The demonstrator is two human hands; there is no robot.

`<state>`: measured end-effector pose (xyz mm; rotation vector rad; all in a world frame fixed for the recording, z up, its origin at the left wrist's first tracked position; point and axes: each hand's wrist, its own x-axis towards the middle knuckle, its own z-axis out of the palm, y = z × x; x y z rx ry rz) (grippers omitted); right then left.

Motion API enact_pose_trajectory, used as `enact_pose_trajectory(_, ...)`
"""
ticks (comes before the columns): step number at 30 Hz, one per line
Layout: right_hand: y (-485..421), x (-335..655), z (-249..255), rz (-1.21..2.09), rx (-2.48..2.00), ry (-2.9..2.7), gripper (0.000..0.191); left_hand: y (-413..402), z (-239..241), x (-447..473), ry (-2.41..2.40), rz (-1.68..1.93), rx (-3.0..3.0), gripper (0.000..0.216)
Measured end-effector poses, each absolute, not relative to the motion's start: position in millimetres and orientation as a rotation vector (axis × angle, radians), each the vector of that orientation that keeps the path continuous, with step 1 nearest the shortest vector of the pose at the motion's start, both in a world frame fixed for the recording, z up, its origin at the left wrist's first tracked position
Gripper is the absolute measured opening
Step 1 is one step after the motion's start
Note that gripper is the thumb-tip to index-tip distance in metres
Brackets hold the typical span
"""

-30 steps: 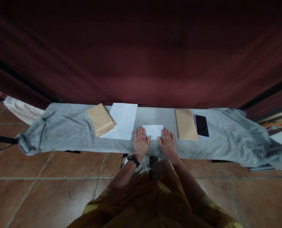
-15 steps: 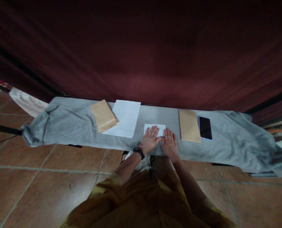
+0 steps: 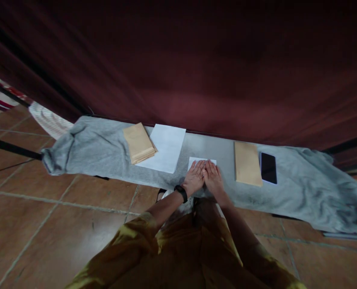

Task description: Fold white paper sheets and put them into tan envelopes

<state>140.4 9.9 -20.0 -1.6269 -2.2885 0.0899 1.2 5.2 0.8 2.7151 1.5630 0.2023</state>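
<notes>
A small white sheet of paper [image 3: 192,160], seemingly folded, lies on the grey cloth in front of me, mostly covered by my hands. My left hand [image 3: 194,176], with a black band on its wrist, rests flat on it, fingers stretched out. Beside it my right hand [image 3: 213,177] also lies flat on the paper, its fingers extended and touching or nearly touching the left ones. Left of my hands is a stack of larger white paper [image 3: 169,148], partly under a pile of brown envelopes [image 3: 139,142]. To the right lies another brown envelope or stack of them [image 3: 247,163].
A dark-screened phone [image 3: 269,167] lies right of the right-hand envelopes. The narrow bench is draped with a grey cloth [image 3: 103,140], bunched at both ends. A dark red curtain [image 3: 196,96] hangs directly behind it. Brown floor tiles [image 3: 60,233] show below.
My right hand has moved from the paper's right edge onto it, up against my left hand. The camera view has shifted and tilted slightly; the other things keep their places.
</notes>
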Motion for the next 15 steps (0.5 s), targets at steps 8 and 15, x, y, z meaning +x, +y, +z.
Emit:
enact_pose_trajectory(8,7,152,-20,-0.02,-1.688,-2.291,0.055,5,7,-1,1.548,0.195,2.642,0.06)
enact_pose_trajectory(15,7,153,-23,-0.056,-1.702,-2.241,0.056,6,5,-11,1.632,0.268,2.568,0.062)
